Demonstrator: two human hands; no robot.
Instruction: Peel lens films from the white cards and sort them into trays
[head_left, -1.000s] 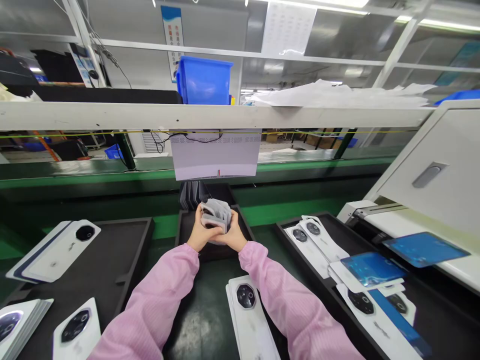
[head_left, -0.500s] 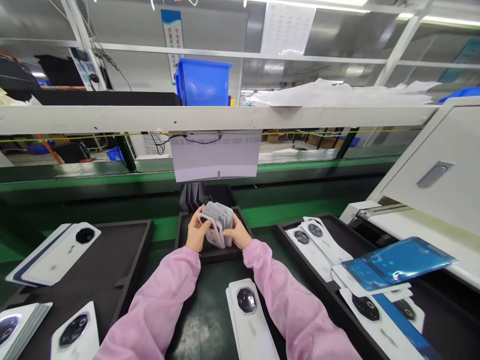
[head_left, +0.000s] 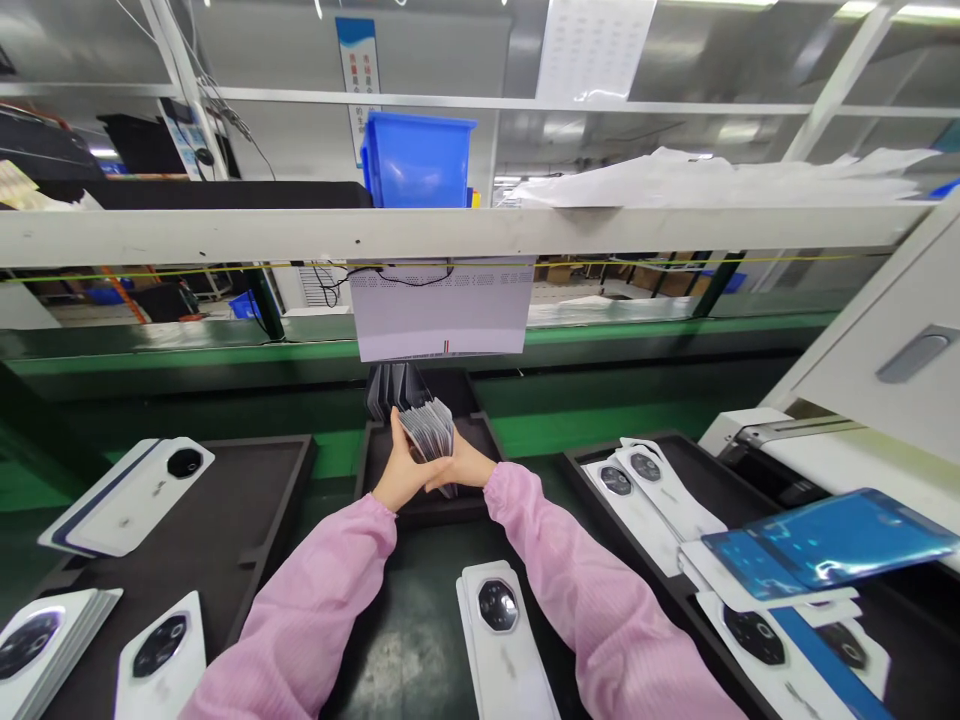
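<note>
Grey stack (head_left: 427,430) now edge-up over blk tray (head_left: 442,514); your L hand (head_left: 401,472) & R hand (head_left: 468,464) have closed in, fingers meeting on near side, pinching it w/ a likely firmer grip.

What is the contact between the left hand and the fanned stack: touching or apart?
Touching. The head view shows the left hand holding the fanned stack, its thumb across the near face and a finger along the left side.

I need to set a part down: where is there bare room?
Left tray, between its white panels and right wall; dark bench, between left sleeve and centre panels. Crowded: right tray, with overlapping panels and blue sheets.
</note>
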